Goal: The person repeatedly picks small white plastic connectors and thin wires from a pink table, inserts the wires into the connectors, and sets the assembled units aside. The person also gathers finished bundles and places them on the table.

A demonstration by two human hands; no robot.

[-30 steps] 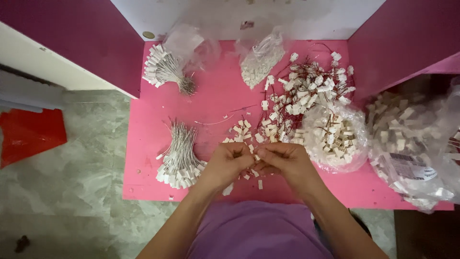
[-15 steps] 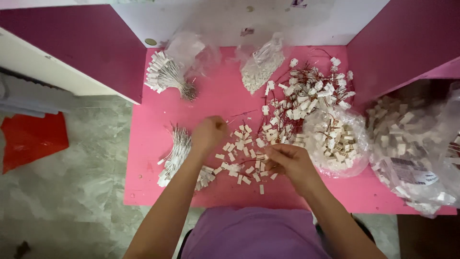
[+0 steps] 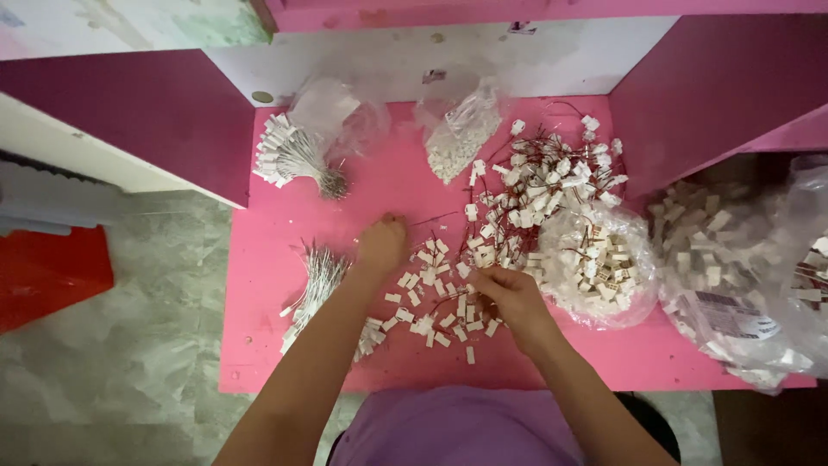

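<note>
Hands sorting small white connectors on a pink table [image 3: 267, 285]

The left hand [image 3: 382, 244] is curling loosely above the scattered connectors [image 3: 435, 302] (grip unclear); the right hand [image 3: 511, 298] is pinching one at the pile's edge.

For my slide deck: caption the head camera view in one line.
Seen from above, a left hand and right hand sort small white plugs on a pink table.

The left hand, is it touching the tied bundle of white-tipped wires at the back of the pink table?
Apart. The head view shows the left hand well in front of the tied bundle, with bare pink table between them.
</note>
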